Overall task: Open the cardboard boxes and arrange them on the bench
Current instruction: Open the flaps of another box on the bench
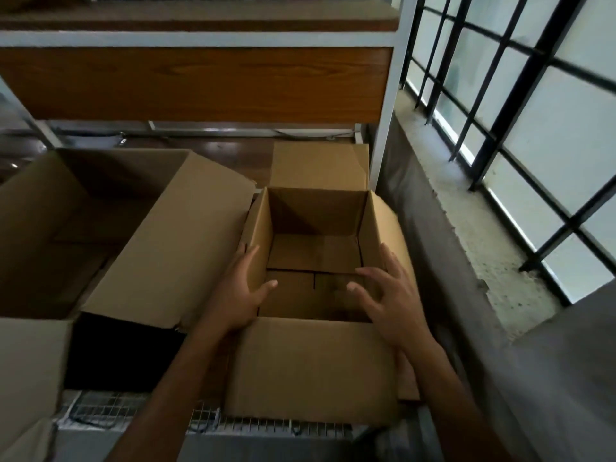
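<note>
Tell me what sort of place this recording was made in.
Likely a storeroom or workshop. A metal-framed shelf unit with wooden boards stands over the bench. Open cardboard boxes sit there, and a barred window with a rough concrete sill runs along the right.

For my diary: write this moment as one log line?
small box: open, empty | left hand: touching left wall | right hand: spread, near right wall

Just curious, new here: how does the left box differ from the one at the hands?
The left box is larger, and no hand touches it; the right box is smaller, with the left hand on its wall and the right hand over it. Both are open cardboard.
</note>
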Tool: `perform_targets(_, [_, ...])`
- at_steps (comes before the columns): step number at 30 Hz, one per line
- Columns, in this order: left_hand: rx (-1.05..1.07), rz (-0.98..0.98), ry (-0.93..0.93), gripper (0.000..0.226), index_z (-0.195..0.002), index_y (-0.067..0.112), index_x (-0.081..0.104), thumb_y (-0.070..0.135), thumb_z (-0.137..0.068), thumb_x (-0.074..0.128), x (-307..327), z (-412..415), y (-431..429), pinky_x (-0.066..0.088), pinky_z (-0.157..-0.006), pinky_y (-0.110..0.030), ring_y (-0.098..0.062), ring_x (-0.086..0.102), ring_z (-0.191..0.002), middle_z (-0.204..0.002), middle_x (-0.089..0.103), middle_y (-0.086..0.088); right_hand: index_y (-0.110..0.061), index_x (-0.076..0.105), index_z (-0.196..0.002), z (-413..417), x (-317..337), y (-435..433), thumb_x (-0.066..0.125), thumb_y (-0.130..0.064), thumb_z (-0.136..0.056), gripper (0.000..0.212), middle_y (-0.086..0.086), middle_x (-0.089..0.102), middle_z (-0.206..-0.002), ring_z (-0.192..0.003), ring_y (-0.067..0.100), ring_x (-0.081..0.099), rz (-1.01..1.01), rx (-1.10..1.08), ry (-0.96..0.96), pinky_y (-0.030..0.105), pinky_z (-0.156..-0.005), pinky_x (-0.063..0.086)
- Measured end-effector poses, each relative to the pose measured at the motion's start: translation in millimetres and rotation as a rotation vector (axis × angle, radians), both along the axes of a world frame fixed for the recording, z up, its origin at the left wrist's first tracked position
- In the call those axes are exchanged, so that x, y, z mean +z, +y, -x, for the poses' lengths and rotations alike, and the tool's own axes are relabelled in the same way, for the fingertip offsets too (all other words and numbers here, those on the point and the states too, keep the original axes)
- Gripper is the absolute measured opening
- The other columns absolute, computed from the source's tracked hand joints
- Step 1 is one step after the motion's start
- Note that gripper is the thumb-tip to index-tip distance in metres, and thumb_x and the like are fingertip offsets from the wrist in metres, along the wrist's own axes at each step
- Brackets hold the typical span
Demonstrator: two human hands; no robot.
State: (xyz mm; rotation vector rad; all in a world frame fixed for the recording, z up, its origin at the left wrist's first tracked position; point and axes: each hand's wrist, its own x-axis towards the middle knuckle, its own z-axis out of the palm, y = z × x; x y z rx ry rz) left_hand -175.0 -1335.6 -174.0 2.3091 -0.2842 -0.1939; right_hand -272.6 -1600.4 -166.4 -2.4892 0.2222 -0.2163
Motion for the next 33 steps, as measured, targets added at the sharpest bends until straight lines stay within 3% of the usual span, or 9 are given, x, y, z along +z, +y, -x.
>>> perform_targets(3, [0.059,-0.032,-0.091,0.059,-0.147,0.021,0.043,0.035,-0.093,0.063,1,-6,-5,0.033,-0.115,-0.044,-0.021,0.028,-0.147,-0.163,0.02,-0.002,-0.036,0.069,-0.109,1,1,0,0.047,-0.061,-0.089,0.039,-0.006,0.03,-0.16,-0.147,0.018,0.028,-0.103,-0.113,-0.117,0.052,-0.114,0.032])
perform_targets(8, [0.162,0.03,-0.21,0.039,-0.129,0.009,0.062,0.03,-0.098,0.05,8,4,-7,0.039,-0.104,-0.03,-0.022,0.047,-0.135,-0.152,0.045,-0.007,-0.023,0.073,-0.106,2,2,5,0.052,-0.039,-0.096,0.028,0.002,0.037,-0.157,-0.145,0.023,0.033,-0.044,-0.133,-0.161,0.049,-0.114,0.033])
perform_targets(12, [0.149,0.019,-0.238,0.041,-0.137,0.011,0.055,0.028,-0.1,0.051,13,11,-4,0.042,-0.105,-0.032,-0.021,0.049,-0.133,-0.149,0.049,-0.008,-0.025,0.065,-0.121,2,11,0,0.054,-0.041,-0.096,0.031,0.001,0.035,-0.158,-0.147,0.024,0.029,0.061,-0.09,-0.06,0.049,-0.114,0.031])
perform_targets(17, [0.087,0.102,-0.316,0.054,-0.147,0.014,0.043,0.035,-0.098,0.053,31,47,20,0.04,-0.112,-0.041,-0.017,0.037,-0.142,-0.157,0.036,-0.007,-0.023,0.039,-0.149,24,46,11,0.057,-0.045,-0.095,0.061,0.005,0.04,-0.155,-0.141,0.027,0.039,0.018,-0.044,0.001,0.045,-0.11,0.034])
perform_targets(21, [0.129,0.129,-0.349,0.058,-0.149,0.018,0.039,0.04,-0.097,0.051,37,98,60,0.036,-0.114,-0.048,-0.014,0.029,-0.147,-0.161,0.029,-0.003,-0.026,0.043,-0.147,68,79,57,0.057,-0.05,-0.093,0.061,0.0,0.032,-0.16,-0.141,0.014,0.035,0.002,0.041,-0.109,0.03,-0.105,0.028])
perform_targets(24, [0.203,0.179,-0.304,0.059,-0.15,0.021,0.038,0.045,-0.097,0.05,34,144,97,0.036,-0.115,-0.046,-0.009,0.03,-0.145,-0.16,0.029,0.0,-0.031,0.046,-0.143,104,88,116,0.051,-0.057,-0.089,0.06,-0.006,0.032,-0.159,-0.138,0.01,0.036,-0.033,0.161,-0.135,0.035,-0.107,0.03])
perform_targets(26, [0.257,0.202,-0.28,0.061,-0.15,0.021,0.037,0.047,-0.097,0.049,28,178,124,0.035,-0.115,-0.047,-0.009,0.03,-0.146,-0.16,0.03,0.003,-0.034,0.044,-0.144,126,83,159,0.049,-0.057,-0.089,0.06,-0.008,0.03,-0.16,-0.136,0.007,0.034,-0.061,0.288,-0.098,0.035,-0.108,0.029])
perform_targets(28, [0.321,0.178,-0.276,0.059,-0.15,0.019,0.039,0.045,-0.097,0.049,16,213,151,0.036,-0.115,-0.046,-0.01,0.032,-0.145,-0.159,0.032,0.002,-0.036,0.039,-0.147,144,66,204,0.05,-0.056,-0.093,0.059,-0.012,0.025,-0.161,-0.137,-0.001,0.026,-0.051,0.439,-0.031,0.024,-0.105,0.02])
perform_targets(33, [0.504,0.206,-0.217,0.062,-0.148,0.019,0.043,0.05,-0.095,0.048,-12,292,216,0.038,-0.113,-0.046,-0.01,0.04,-0.141,-0.153,0.043,0.002,-0.034,0.021,-0.155,173,11,297,0.054,-0.052,-0.095,0.07,-0.007,0.012,-0.165,-0.149,0.008,0.015,-0.11,0.713,0.17,0.021,-0.11,0.018])
